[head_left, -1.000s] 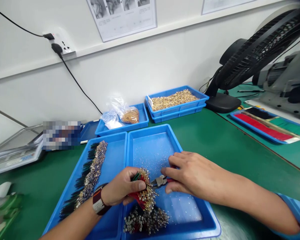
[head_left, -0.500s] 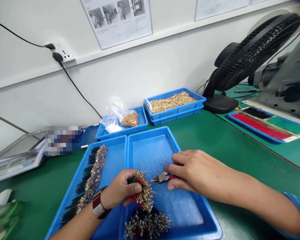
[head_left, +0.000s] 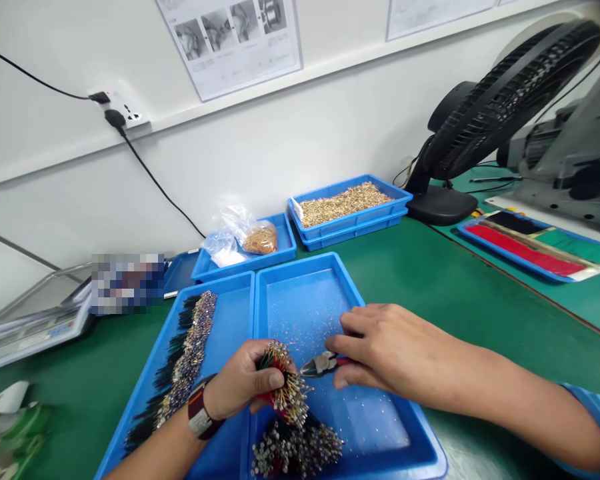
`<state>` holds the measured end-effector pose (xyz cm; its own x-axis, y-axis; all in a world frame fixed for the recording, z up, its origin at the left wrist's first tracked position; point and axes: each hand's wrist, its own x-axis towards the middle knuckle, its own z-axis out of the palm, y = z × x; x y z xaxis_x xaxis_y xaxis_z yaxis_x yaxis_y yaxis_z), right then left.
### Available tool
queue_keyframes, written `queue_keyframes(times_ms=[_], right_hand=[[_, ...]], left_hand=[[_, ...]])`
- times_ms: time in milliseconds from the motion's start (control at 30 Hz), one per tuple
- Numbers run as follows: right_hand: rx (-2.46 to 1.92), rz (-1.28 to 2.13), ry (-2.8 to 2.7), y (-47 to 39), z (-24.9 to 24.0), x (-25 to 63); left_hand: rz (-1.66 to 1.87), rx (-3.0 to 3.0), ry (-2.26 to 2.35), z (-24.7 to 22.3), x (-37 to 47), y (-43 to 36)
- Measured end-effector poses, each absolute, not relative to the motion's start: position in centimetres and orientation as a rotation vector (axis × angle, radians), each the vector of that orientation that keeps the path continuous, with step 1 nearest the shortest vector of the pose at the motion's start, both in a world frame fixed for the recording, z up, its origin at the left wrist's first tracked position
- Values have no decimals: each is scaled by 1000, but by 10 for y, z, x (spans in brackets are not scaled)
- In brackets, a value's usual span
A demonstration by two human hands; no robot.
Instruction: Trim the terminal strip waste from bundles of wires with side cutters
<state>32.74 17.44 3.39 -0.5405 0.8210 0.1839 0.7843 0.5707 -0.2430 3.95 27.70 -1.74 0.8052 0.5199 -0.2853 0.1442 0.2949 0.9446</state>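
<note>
My left hand [head_left: 247,377] is closed around a bundle of wires [head_left: 293,393], red and green, with metal-tipped ends fanning toward the right. In my right hand [head_left: 375,347] are cutting pliers [head_left: 323,364] with a red handle, mostly hidden by the fingers. The jaw tips reach the right edge of the bundle; whether they touch a wire I cannot tell. Below the held bundle, another pile of tipped wires [head_left: 300,450] lies in the right blue tray [head_left: 337,273], whose floor is sprinkled with tiny clippings. Dark wires with metal tips [head_left: 187,357] form a long row in the left blue tray [head_left: 235,293].
Behind stand a tray with plastic bags [head_left: 260,238] and stacked trays of gold-coloured pins [head_left: 347,203]. A black fan [head_left: 505,107] stands at the back right, near a tray of red, black and green wires [head_left: 527,250]. A scale [head_left: 35,333] sits at left.
The pliers in my right hand have moved slightly left, up to the edge of the wire bundle. My left hand keeps its hold on the bundle.
</note>
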Motion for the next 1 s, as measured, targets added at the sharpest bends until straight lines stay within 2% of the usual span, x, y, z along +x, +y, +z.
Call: queue_keyframes(times_ms=[267, 533, 833, 1000], right_hand=[[-1313, 190, -2521, 175, 34, 326], [-1359, 37, -2532, 173, 32, 327], [-1296, 168, -2464, 167, 44, 330], [-1349, 116, -2443, 175, 35, 332]], left_hand=[[282, 1267, 630, -16, 41, 276], [342, 1236, 656, -22, 42, 277], [373, 1152, 528, -37, 38, 280], [390, 1144, 501, -47, 31, 283]])
